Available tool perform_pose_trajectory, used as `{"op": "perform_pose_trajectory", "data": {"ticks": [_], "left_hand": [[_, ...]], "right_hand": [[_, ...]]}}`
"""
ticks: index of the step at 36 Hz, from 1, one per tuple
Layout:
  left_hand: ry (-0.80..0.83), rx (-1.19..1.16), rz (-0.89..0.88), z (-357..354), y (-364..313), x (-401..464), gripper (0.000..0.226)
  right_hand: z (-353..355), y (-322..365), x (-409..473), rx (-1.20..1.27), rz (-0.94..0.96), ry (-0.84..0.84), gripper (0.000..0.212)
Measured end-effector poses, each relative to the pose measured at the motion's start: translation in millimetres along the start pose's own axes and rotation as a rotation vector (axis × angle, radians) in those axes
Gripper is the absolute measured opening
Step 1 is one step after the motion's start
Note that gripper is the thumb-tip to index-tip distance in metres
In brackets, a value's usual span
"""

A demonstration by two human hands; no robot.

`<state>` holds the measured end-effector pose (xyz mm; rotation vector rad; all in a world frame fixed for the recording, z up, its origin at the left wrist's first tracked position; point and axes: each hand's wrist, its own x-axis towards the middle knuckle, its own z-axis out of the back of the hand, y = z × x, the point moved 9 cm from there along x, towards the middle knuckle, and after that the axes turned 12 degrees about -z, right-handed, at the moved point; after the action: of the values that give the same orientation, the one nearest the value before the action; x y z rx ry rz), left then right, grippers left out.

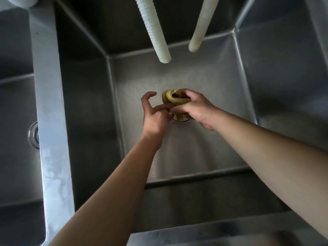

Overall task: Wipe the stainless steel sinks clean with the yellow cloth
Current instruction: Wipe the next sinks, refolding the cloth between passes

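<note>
Cloth bunched over the middle sink

Leftmost I see a sink [16, 103] with a drain ring on its wall, then the steel divider [49, 107]. My left hand [156, 114] sits over the middle sink [204, 77], fingers spread and loosely curved, fingertips touching the cloth's hanging tail. The cloth [173, 99], yellow and twisted into a wad, is above the drain [184, 119]. My right hand [197, 107] grips it, fingers curled round the wad. Two white hoses [152, 31] hang above. A third sink [284, 68] lies right.
</note>
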<state>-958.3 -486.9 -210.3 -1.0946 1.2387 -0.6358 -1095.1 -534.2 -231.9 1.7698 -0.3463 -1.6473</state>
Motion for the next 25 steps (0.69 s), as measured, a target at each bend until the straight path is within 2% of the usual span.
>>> {"op": "perform_pose_trajectory", "data": {"ticks": [3, 7, 12, 14, 16, 21, 25], "left_hand": [[-0.024, -0.079, 0.067, 2, 7, 5, 0.063], [-0.013, -0.067, 0.123, 4, 7, 8, 0.049], [0.11, -0.001, 0.134, 8, 5, 16, 0.052], [0.167, 0.239, 0.038, 14, -1, 21, 0.049], [0.244, 0.49, -0.124, 14, -12, 25, 0.056], [0.53, 0.834, -0.476, -7, -32, 25, 0.091], [0.593, 1.059, -0.68, -19, -43, 27, 0.096]], "right_hand": [[-2, 1, 4, -0.074, 0.03, 0.003, 0.055], [-5, 3, 10, -0.169, 0.048, 0.008, 0.051], [8, 11, 12, -0.212, 0.103, -0.07, 0.037], [16, 10, 13, -0.178, 0.072, -0.083, 0.034], [22, 8, 15, -0.135, 0.024, -0.073, 0.031], [27, 3, 18, -0.017, -0.146, 0.033, 0.028], [21, 6, 17, -0.006, -0.215, 0.135, 0.021]]}}
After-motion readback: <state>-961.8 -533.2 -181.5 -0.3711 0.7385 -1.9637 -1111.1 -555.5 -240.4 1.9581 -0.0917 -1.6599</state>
